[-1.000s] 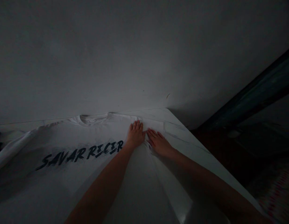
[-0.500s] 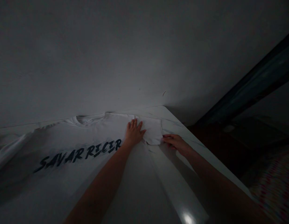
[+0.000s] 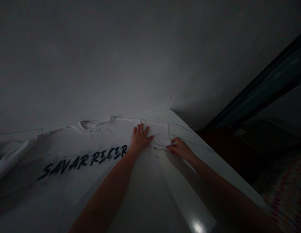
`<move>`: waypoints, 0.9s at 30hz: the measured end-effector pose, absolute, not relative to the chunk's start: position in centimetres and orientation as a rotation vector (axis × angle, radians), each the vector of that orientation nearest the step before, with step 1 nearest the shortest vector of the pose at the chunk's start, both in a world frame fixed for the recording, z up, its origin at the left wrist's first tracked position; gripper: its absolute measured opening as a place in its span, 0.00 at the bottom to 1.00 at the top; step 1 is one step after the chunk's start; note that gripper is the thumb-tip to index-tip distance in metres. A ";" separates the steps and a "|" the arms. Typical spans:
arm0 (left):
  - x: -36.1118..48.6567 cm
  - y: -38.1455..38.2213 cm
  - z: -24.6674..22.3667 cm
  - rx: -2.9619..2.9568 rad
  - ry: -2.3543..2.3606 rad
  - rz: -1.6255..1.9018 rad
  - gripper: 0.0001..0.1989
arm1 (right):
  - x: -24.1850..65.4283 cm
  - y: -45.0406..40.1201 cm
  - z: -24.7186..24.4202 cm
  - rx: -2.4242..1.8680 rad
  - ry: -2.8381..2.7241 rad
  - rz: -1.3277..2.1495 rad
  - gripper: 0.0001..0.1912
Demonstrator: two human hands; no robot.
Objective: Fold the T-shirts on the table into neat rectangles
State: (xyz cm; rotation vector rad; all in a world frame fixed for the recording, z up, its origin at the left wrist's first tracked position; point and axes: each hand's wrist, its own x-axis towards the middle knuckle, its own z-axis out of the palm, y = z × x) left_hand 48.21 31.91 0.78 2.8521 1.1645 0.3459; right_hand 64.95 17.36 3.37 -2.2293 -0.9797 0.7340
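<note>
A white T-shirt (image 3: 101, 137) with dark brush-style lettering lies spread on a pale, glossy marbled table (image 3: 208, 165). Its collar points toward the wall. My left hand (image 3: 140, 138) rests flat near the shoulder seam, fingers spread, pressing on the cloth. At the lower corner of the sleeve hem, my right hand (image 3: 179, 149) pinches the sleeve (image 3: 161, 132) between thumb and fingers. The shirt's far sleeve runs off toward the left edge of the view, and its lower part fades into shadow.
A grey wall (image 3: 116, 58) rises right behind the table. To the right, past the table's edge, are a dark slanted beam (image 3: 257, 87), a reddish-brown floor (image 3: 218, 145) and a colourful patterned cloth (image 3: 288, 194). The light is dim.
My right hand has closed its thumb and fingers on the sleeve's hem corner, and the sleeve's lower edge has shifted slightly. My left hand stays in place, its thumb reaching a little further right.
</note>
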 end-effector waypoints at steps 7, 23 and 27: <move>48.3 31.9 0.9 2.844 1.164 0.307 0.39 | 64.7 17.4 5.0 -2.564 -1.446 0.291 0.32; 48.0 32.1 0.9 2.818 1.090 0.229 0.57 | 66.8 25.5 2.0 -2.662 -1.645 -0.198 0.33; 48.1 32.0 1.0 2.802 1.066 0.252 0.57 | 64.7 29.8 2.8 -2.142 -2.125 0.031 0.28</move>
